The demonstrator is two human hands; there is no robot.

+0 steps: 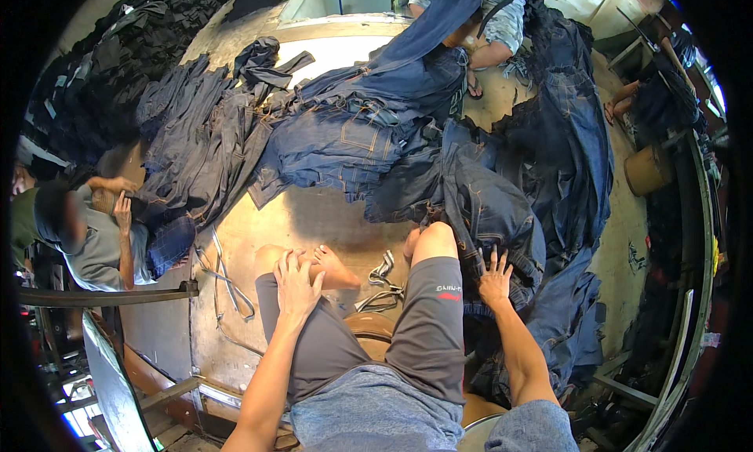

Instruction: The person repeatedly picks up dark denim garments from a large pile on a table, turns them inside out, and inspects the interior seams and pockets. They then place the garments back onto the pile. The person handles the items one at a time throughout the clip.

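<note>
My left hand (297, 285) rests on my left knee with its fingers spread, holding nothing. To the right of my right leg, my right hand (495, 282) lies with fingers apart on a dark blue pair of jeans (498, 197). These jeans belong to a large heap that curves around in front of me and down my right side. More blue jeans (333, 150) with orange stitching lie in the middle of the heap. Between my feet are some curled fabric strips (382, 269).
A co-worker (102, 240) sits at the left, another person (498, 36) at the far side among the jeans. Black garments (125, 68) are piled at the far left. A brown bucket (648, 170) stands at the right. Long pale strips (227, 279) lie on the wooden floor (314, 209).
</note>
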